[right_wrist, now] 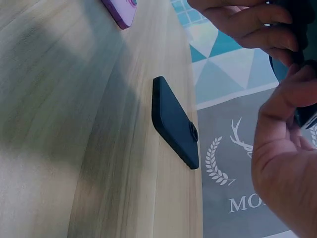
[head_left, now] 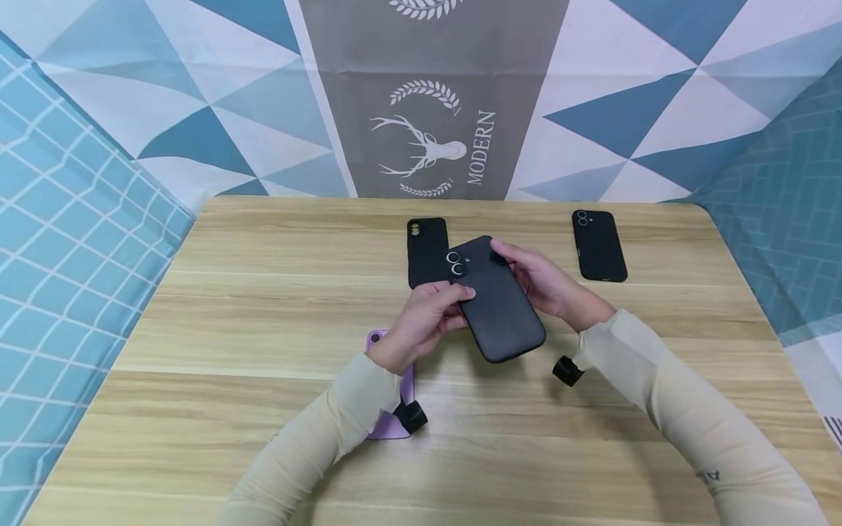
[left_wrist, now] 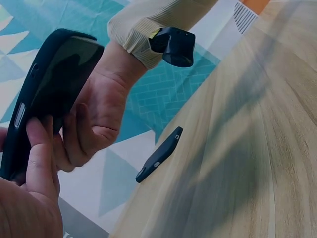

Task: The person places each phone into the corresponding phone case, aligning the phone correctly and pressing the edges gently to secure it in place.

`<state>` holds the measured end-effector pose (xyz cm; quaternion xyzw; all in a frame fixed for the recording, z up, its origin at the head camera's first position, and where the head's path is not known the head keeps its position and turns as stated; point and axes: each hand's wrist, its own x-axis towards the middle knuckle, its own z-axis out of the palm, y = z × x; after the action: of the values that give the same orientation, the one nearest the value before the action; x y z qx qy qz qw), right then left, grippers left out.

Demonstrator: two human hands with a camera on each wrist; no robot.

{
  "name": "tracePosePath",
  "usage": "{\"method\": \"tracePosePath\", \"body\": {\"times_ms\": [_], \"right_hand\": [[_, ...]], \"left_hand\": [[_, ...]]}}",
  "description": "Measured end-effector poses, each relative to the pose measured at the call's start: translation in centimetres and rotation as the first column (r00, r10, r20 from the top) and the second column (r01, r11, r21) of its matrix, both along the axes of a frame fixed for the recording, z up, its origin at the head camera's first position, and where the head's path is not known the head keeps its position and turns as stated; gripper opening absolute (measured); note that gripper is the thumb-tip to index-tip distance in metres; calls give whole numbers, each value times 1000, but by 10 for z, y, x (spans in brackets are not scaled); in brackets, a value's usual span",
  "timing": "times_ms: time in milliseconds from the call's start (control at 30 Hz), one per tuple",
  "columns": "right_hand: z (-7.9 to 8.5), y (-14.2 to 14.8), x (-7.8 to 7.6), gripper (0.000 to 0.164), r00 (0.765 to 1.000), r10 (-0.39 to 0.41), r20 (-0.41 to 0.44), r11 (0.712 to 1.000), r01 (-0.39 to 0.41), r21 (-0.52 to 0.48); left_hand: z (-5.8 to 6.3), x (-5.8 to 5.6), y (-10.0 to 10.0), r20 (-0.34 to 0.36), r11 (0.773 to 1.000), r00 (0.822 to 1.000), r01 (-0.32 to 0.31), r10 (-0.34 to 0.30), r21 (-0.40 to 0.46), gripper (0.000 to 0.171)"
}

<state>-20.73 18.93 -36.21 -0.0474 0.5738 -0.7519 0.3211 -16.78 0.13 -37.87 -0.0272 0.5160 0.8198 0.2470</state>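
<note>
Both hands hold a phone in a black case (head_left: pixel 503 314) tilted above the table, its two-lens camera side up in the head view. The left hand (head_left: pixel 424 318) grips the left edge, thumb flat on the back near the lenses. At the upper right corner, the right hand (head_left: pixel 551 283) has its thumb on the edge and fingers beneath. In the left wrist view the dark screen (left_wrist: pixel 69 69) faces the camera, and one screen corner stands out past the case rim. A black phone case (head_left: pixel 426 252) lies behind the held phone, wood-coloured table showing through its camera holes.
A black phone or case (head_left: pixel 600 247) lies at the back right of the wooden table (head_left: pixel 230 307). Under the left wrist lies a purple phone or case (head_left: pixel 389 429), partly covered. Patterned cloth (head_left: pixel 434 88) hangs along the table's back edge.
</note>
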Motion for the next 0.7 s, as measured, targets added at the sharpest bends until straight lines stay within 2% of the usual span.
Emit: {"method": "tracePosePath", "body": {"times_ms": [167,267,433,533,700], "right_hand": [[0,0,1,25,1000,-12,-16,999,13,34],[0,0,3,24,999,-25,-25,999,25,21],[1,1,5,23,992,-112,-55,993,110,-39],[1,2,6,20,978,-204,-51,972,196,-131],[2,5,5,17,948,-318,18,908,310,-281]], "left_hand": [[0,-1,0,11,999,999,41,-40,-26,10],[0,-1,0,20,998,998,62,-62,-21,10],[3,-1,-2,25,995,995,94,-95,11,7],[5,-1,-3,12,994,994,107,-107,21,12],[5,0,-6,-15,992,992,126,-125,29,17]]}}
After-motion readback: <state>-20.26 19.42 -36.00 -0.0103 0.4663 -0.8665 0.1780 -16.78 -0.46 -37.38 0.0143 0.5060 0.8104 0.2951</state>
